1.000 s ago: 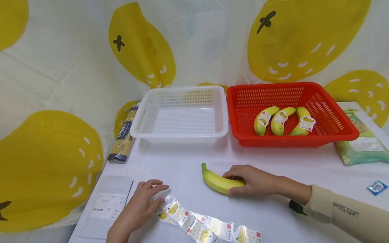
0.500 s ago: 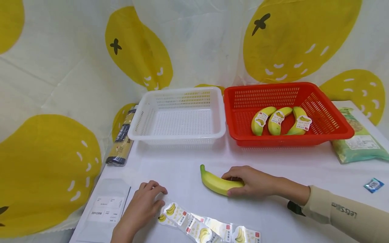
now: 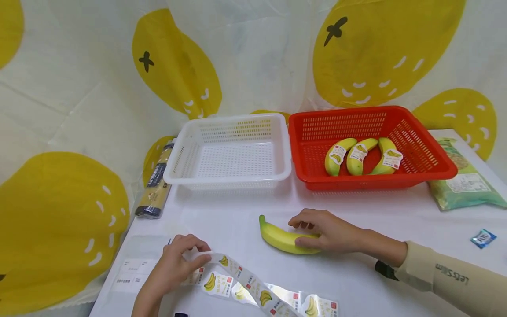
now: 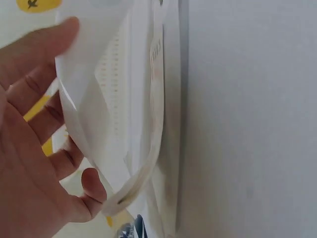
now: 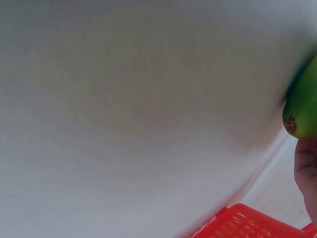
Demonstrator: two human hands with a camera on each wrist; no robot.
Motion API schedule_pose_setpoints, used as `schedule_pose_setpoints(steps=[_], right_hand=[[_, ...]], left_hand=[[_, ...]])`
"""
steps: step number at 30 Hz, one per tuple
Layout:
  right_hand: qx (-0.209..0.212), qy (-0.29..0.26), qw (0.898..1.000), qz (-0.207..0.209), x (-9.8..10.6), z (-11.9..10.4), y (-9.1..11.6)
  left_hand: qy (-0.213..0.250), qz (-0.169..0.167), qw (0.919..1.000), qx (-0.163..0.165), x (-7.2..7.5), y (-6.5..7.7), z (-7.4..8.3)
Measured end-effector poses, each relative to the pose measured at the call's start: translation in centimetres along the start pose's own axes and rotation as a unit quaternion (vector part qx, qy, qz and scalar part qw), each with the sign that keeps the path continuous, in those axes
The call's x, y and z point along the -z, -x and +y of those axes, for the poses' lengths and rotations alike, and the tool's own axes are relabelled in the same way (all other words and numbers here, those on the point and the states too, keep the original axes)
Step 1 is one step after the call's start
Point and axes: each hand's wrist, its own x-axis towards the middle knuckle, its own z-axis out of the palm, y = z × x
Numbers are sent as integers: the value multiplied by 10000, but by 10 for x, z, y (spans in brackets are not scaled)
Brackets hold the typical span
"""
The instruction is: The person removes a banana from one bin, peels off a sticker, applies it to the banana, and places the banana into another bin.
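My left hand pinches the raised end of a strip of banana stickers between thumb and fingers. The rest of that strip curves down to the right over more stickers lying on the table. In the left wrist view the pale strip hangs beside my fingers. A single yellow banana with a green stem lies on the table. My right hand rests at its right end, thumb against it, with the other fingers raised off it. The right wrist view shows only the banana's green tip and part of the hand.
Behind stand a white basket and a red basket holding three stickered bananas. A noodle packet lies left, a green bag right. A small blue sachet and a clear labelled sleeve lie at the sides.
My left hand has taken hold of the sticker strip's end and lifted it, drawing it left. My right hand's fingers have risen off the banana they gripped. The view has shifted slightly.
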Motion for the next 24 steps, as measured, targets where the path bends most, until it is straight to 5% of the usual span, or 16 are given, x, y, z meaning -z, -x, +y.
schedule_pose_setpoints(steps=[5,13,17,24], right_hand=[[21,44,9999,104,-1,-2,-1],[1085,79,9924,582,3,-25,-14],[1430,-311,9888,306,-2,-44,-19],[1424,-989,9831,-585,-16,-75,-26]], left_hand=[[456,25,9989,-143,2,-2,-3],[604,390,9837,-1648,10,3,10],[1035,72,9718,-2118,12,2,22],[1601,-257,9601,-2277,7,-5,42]])
